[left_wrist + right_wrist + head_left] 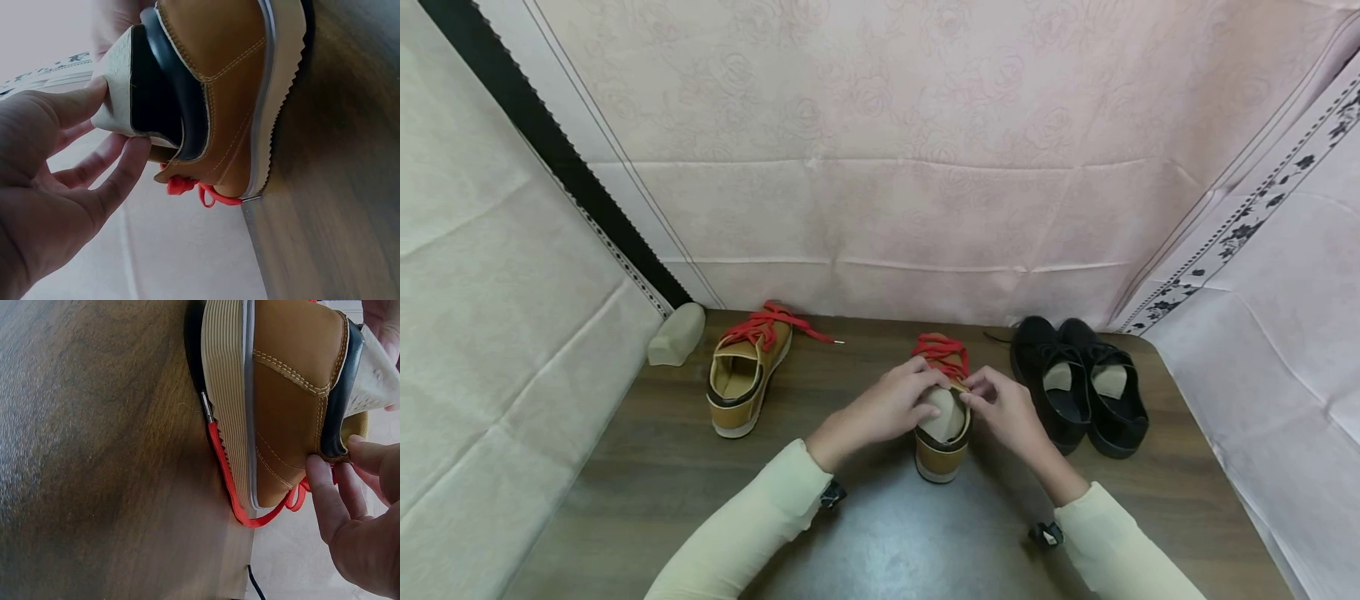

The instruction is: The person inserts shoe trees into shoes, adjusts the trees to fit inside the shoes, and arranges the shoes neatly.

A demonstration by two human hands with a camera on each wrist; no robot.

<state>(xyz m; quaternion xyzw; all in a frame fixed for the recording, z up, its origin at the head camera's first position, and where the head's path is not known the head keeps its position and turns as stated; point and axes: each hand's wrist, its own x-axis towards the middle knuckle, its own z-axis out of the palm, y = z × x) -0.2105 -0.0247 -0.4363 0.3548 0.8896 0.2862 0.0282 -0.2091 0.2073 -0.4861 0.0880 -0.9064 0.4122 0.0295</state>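
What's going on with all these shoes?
A person is working on the middle tan shoe with bare hands. The left hand pinches a pale insert that sits partly inside it, while the right hand pinches the edge of the shoe's opening. To the left, the other tan shoe has no insert showing, and a loose insert lies beside it. The black shoes on the right each have a pale piece inside.

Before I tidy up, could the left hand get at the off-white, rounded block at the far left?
Probably not directly: the left hand is pinching an off-white insert, and a tan red-laced shoe stands between that hand and the block.
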